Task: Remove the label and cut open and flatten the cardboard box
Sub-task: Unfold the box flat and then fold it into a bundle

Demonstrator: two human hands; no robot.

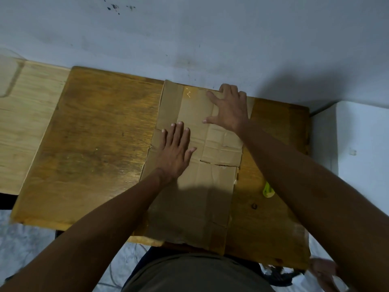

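Note:
The brown cardboard box (202,186) lies flattened on the wooden table (94,144), running from the far edge to the near edge, with creases and strips of clear tape across it. My left hand (176,152) rests palm down on its left middle part, fingers spread. My right hand (229,108) presses flat on its far right part, fingers spread, fingertips at the far edge. Neither hand holds anything. I see no label on the upper face.
A yellow-green object (268,190), partly hidden by my right forearm, lies on the table right of the cardboard. A lighter wooden surface (25,123) adjoins the table on the left. The pale wall (189,39) stands right behind the table.

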